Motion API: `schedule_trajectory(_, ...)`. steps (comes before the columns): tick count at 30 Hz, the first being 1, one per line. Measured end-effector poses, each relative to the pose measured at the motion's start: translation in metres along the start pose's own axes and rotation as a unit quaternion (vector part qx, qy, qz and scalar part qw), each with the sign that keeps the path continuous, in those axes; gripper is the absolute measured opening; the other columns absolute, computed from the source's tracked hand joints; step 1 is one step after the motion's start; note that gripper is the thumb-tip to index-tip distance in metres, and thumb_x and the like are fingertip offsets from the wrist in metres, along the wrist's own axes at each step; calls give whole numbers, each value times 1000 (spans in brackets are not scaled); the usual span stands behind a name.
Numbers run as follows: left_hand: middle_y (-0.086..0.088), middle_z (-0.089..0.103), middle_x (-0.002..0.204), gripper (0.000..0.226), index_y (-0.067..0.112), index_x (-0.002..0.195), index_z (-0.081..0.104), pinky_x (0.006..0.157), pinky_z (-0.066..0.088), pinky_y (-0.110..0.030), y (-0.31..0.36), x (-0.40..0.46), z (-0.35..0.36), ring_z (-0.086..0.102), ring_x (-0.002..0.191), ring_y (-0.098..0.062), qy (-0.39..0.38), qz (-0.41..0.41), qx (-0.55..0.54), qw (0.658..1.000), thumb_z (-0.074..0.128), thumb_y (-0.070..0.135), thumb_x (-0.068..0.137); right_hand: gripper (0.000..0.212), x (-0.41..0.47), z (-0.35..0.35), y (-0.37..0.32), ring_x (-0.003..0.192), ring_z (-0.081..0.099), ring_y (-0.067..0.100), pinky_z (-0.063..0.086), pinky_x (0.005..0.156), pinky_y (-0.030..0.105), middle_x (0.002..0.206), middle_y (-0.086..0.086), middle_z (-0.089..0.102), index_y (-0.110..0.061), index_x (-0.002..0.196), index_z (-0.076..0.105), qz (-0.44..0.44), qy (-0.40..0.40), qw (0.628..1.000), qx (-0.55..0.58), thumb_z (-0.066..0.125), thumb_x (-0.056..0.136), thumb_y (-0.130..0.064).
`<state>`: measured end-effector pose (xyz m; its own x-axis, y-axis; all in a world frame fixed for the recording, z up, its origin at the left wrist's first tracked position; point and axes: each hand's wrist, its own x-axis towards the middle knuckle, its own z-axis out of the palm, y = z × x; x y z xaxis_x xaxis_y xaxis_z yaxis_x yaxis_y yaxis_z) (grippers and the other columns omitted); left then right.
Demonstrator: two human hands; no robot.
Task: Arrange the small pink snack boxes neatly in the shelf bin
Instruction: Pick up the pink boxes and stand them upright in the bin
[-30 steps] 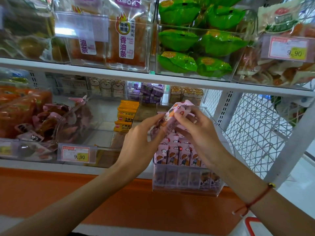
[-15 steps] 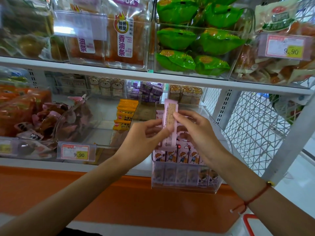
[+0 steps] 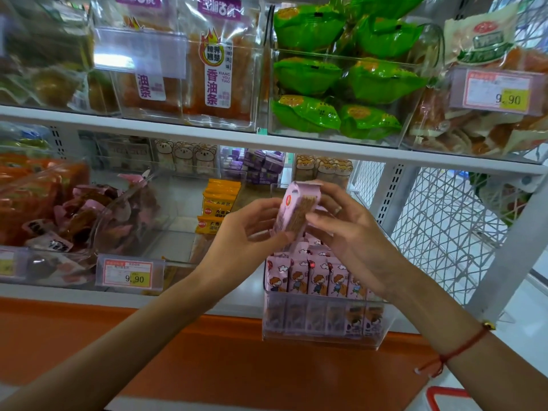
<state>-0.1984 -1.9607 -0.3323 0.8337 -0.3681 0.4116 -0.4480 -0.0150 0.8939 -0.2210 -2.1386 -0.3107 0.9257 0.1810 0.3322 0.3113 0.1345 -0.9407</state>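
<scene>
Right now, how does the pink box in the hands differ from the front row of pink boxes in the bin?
The held pink box is up above the clear bin, pinched between the left hand and right hand; the front-row boxes sit inside it. The held pink box tilts and shows its printed side panel; the front-row boxes stand upright, cartoon faces forward, side by side. Both share the pink packaging.

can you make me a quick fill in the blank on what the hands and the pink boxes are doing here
1. Both hands, the left hand and the right hand, hold one ____ snack box above the clear bin.
2. The boxes in the bin's front row stand ____.
3. The price tag left of the bin reads ____.
4. The right wrist wears a ____ string bracelet.

Missing words: pink; upright; 9.90; red
</scene>
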Motion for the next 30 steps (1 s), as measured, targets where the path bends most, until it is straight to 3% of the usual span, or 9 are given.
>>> schedule_trajectory(3, 19, 67, 108, 42, 36, 113, 56, 79, 49, -9, -3, 1, 0, 62, 101, 4, 8, 9, 27, 1000, 71, 15, 80, 38, 0, -1, 5, 112, 61, 16, 50, 94, 30, 109, -7, 69, -31, 112, 64, 0, 5, 1000, -4, 65, 77, -17)
schedule_trajectory(8, 16, 67, 103, 40, 34, 105, 54, 75, 55, -15, -5, 0, 4, 66, 94, 2, 60, -21, -22, 998, 70, 38, 68, 56, 3, 4, 8, 115, 59, 13, 49, 96, 37, 121, -5, 64, -38, 125, 53, 4, 20, 997, -69, 70, 76, -19)
schedule_trajectory(12, 3, 68, 106, 55, 19, 113, 53, 67, 56, -19, -7, 3, 3, 70, 89, -7, 118, -67, -85, 987, 74, 39, 66, 40, 2, 13, 17, 104, 64, 6, 54, 90, 30, 112, -10, 66, -29, 110, 56, 29, 52, 988, -142, 69, 73, -35)
schedule_trajectory(17, 2, 66, 111, 62, 18, 119, 53, 66, 55, -17, -5, 4, -1, 70, 90, -7, 110, -119, -113, 980, 72, 44, 66, 21, 4, 15, 18, 94, 67, 3, 54, 74, 18, 105, -7, 69, -26, 107, 62, 30, 55, 991, -118, 63, 86, -21)
schedule_trajectory(21, -5, 68, 111, 57, 15, 115, 55, 67, 56, -20, -5, 2, -3, 71, 92, -12, 119, -132, -135, 975, 72, 41, 67, 47, -1, 20, 18, 99, 64, 2, 54, 77, 18, 109, -10, 67, -27, 115, 59, 10, 25, 987, -157, 74, 71, -33)
schedule_trajectory(23, -9, 68, 110, 59, 12, 113, 56, 67, 57, -21, -4, 3, -3, 71, 91, -14, 123, -143, -151, 970, 73, 42, 65, 46, -1, 22, 20, 97, 65, 4, 55, 75, 20, 109, -9, 67, -27, 114, 59, 5, 46, 983, -178, 76, 72, -29)
schedule_trajectory(25, -9, 67, 113, 71, 11, 120, 54, 71, 58, -24, -1, 4, -5, 70, 97, -15, 125, -151, -165, 967, 71, 48, 62, 33, 3, 21, 18, 94, 67, 10, 55, 74, 21, 106, -3, 69, -23, 114, 61, 45, 68, 990, -111, 69, 82, -18)
schedule_trajectory(27, -7, 66, 117, 75, 15, 133, 48, 80, 58, -27, 2, 5, -10, 67, 104, -15, 124, -152, -199, 960, 68, 47, 69, 25, 5, 18, 15, 83, 68, 15, 55, 69, 21, 98, 6, 71, -12, 114, 62, 117, 62, 990, 41, 57, 89, -13)
schedule_trajectory(30, -6, 70, 113, 47, 17, 131, 52, 78, 57, -22, 4, 5, -14, 67, 104, -17, 107, -135, -223, 959, 62, 30, 86, 25, 2, 14, 11, 67, 66, 15, 56, 62, 22, 89, 15, 70, -3, 107, 62, 185, 37, 975, 121, 46, 95, -18)
